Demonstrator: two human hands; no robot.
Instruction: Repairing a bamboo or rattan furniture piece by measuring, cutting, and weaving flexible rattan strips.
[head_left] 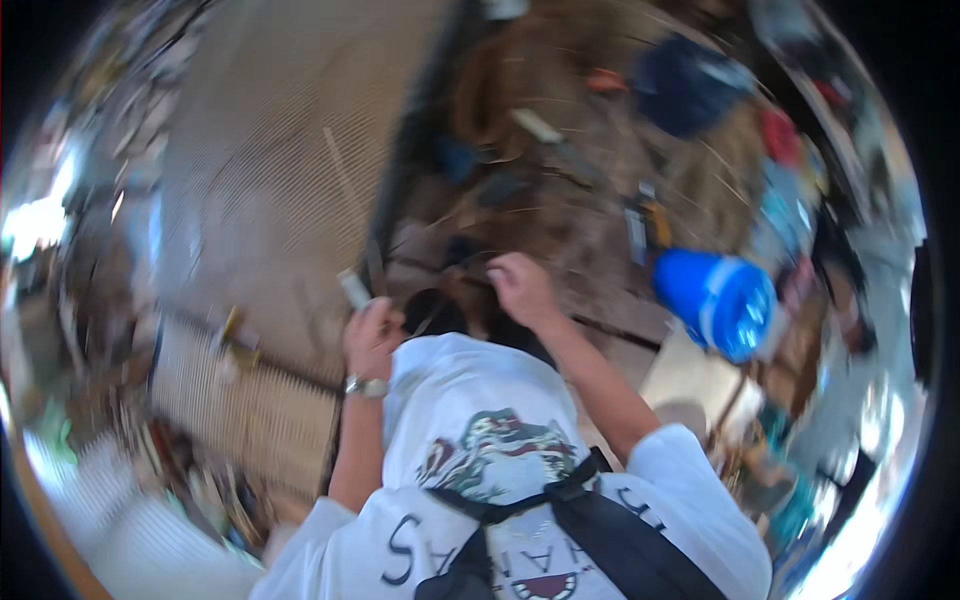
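The picture is blurred by motion. My left hand [372, 335], with a metal watch on the wrist, is closed around a short pale stick-like tool [354, 289] that sticks up from the fist. My right hand [520, 285] reaches forward with bent fingers onto thin dark strips [470, 265] lying in front of me; I cannot tell if it grips them. Both hands work close together, just right of a large woven mat [280, 160]. My white printed shirt and a black strap fill the lower middle.
A blue plastic bucket [718, 300] lies on its side at the right. A dark blue bag [685, 85] sits at the far upper right. A second slatted mat [240, 400] lies at the lower left. Loose tools and scraps [645, 225] litter the brown ground.
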